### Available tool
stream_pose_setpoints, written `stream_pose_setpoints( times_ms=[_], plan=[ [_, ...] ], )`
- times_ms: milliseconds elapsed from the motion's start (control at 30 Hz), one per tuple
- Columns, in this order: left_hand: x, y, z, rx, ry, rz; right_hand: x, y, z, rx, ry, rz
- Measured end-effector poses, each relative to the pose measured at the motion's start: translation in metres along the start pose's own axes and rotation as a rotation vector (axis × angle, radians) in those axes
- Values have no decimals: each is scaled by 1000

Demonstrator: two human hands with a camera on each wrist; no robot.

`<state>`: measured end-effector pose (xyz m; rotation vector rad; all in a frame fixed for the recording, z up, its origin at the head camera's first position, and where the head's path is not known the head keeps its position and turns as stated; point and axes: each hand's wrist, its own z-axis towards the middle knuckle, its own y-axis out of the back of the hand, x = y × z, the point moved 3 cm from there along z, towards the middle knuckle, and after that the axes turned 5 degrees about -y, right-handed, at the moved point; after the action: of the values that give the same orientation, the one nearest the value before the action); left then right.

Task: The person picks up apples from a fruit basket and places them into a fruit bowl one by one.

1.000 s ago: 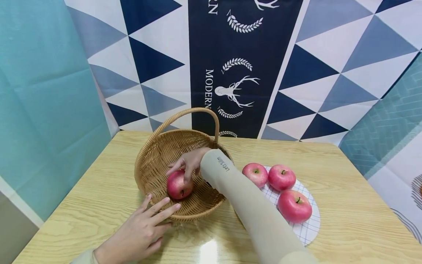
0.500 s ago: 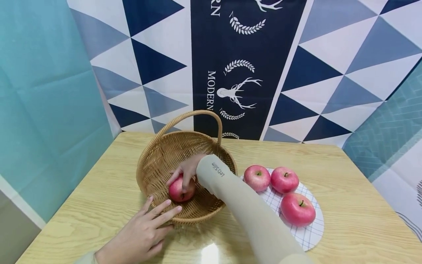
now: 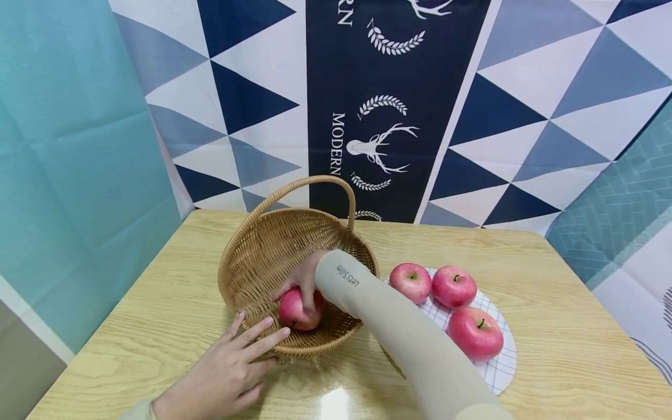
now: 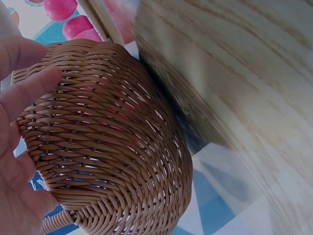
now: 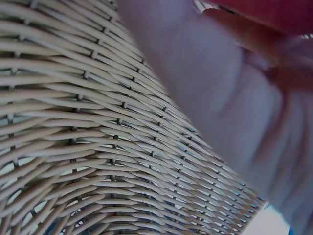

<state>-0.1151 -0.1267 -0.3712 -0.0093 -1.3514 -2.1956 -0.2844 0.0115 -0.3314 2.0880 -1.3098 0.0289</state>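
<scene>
A wicker basket (image 3: 262, 251) with a tall arched handle stands on the table, tipped toward the person. Inside it, my right hand (image 3: 305, 277) grips a red apple (image 3: 294, 309), thumb on the near side and fingers behind. The right wrist view shows that hand (image 5: 215, 88) up close against the woven wall, with part of the apple (image 5: 279, 12) at the top. My left hand (image 3: 220, 361) rests its spread, straight fingers on the basket's near left rim. From the left wrist view, the fingertips (image 4: 51, 76) lie along the rim of the basket (image 4: 112, 142).
To the right, a round checked cloth-like mat (image 3: 499, 370) bears three red apples, among them the nearest apple (image 3: 475, 333). The wooden table (image 3: 567, 326) reaches back to a patterned backdrop (image 3: 378, 87). My right sleeve (image 3: 409, 338) crosses between basket and mat.
My right hand has shifted the apple slightly right and nearer within the basket, turning it. The left hand stays on the rim. The whole head view has drifted a little.
</scene>
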Motion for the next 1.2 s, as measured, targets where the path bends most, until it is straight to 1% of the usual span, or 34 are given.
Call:
stream_pose_setpoints(
  times_ms=[67, 200, 300, 433, 500, 567, 667, 733, 833, 933, 1067, 1167, 1200],
  plan=[
    [0, 0, 0, 7, -1, -5, 0, -2, 1, 9, 32, -37],
    [0, -1, 2, 23, -11, -4, -1, -6, 0, 31, 58, -44],
    [0, -1, 3, 26, -17, 2, -1, -8, 1, 26, 39, -57],
    [0, -1, 2, 20, -12, 3, 1, -11, 2, 6, 12, -137],
    [1, -1, 1, 15, -7, 4, 2, -12, 2, 2, 18, -159],
    [1, 0, 0, 13, -1, 6, 3, -13, 2, 11, 31, -137],
    [2, 0, 0, 10, 2, 12, 3, -14, 1, 44, 49, -48],
    [2, 1, 0, 12, 4, 17, 3, -13, 0, 47, 45, -31],
    [2, 2, 0, 19, 10, 10, 3, -11, -1, 16, 25, -71],
    [3, 2, 0, 28, 16, -7, 5, -9, 1, -27, 24, -142],
    [3, 2, 0, 38, 20, -32, 7, -6, 5, -15, 66, -136],
    [3, 2, 0, 42, 23, -44, 8, -5, 7, 12, 77, -94],
    [3, 2, 0, 43, 24, -46, 8, -4, 7, 11, 77, -98]
  ],
)
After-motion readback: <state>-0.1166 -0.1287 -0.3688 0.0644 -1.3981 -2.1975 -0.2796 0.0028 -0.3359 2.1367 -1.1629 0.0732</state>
